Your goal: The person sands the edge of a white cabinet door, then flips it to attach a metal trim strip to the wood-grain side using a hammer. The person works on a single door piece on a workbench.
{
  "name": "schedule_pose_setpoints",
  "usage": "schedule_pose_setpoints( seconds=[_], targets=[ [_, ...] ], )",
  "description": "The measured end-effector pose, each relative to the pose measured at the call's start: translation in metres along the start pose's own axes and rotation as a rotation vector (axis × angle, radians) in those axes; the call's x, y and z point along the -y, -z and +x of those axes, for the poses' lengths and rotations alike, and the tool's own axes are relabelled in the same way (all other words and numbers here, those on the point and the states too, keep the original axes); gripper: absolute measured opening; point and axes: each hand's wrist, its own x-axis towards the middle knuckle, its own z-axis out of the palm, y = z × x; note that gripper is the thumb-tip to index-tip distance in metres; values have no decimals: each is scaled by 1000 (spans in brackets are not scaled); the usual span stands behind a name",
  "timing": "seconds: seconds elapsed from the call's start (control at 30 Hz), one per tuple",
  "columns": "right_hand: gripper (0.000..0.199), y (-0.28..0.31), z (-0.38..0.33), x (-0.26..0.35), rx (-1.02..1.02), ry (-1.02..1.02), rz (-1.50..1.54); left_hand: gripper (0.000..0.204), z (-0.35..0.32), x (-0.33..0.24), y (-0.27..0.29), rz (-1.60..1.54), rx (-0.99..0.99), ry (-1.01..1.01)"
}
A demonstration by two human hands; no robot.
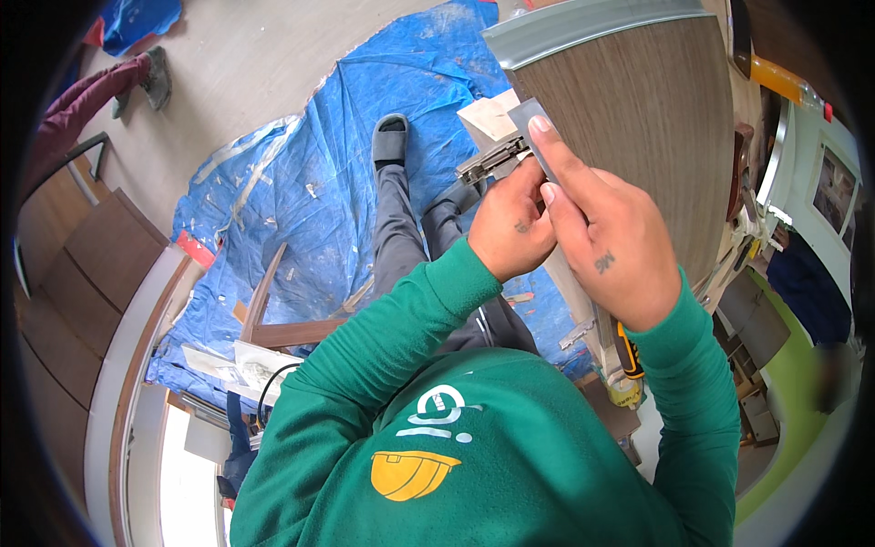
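Note:
My left hand (518, 226) is closed around a metal cabinet hinge (493, 159), which sticks out to the left past the fingers. My right hand (612, 239) pinches a thin flat grey strip (526, 115), with the index finger laid along it and the thumb below. The strip's lower part runs down between the two hands, close against the hinge; whether they touch is hard to tell. Just beyond sits a pale wooden block (488, 117), beside a wood-grain panel (629, 109) with a silver edge profile (592, 29). My fingers partly hide the hinge.
A blue tarp (310, 191) covers the floor under my feet. Brown wooden strips (290, 332) lie at lower left. A yellow-and-black tool (629, 352) and a tape roll (624, 394) are by my right forearm. Another person's legs (91, 102) show at far left.

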Motion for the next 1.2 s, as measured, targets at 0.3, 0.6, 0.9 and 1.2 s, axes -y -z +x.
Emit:
schedule_pose_setpoints(
  seconds=[0.3, 0.6, 0.9, 1.2],
  targets=[
    [54, -2, 3, -3, -27, 44, 26, 20, 0, 3, -4, -57, -33, 23],
    [53, 1, 9, 1, -26, 45, 46, 16, 0, 2, -5, -100, -20, 12],
    [53, -1, 9, 2, -38, 23, 30, 14, 0, 0, -3, -56, -12, 17],
    [53, 0, 12, -1, -49, 43, 32, 14, 2, 3, -6, -140, -22, 31]
  ],
)
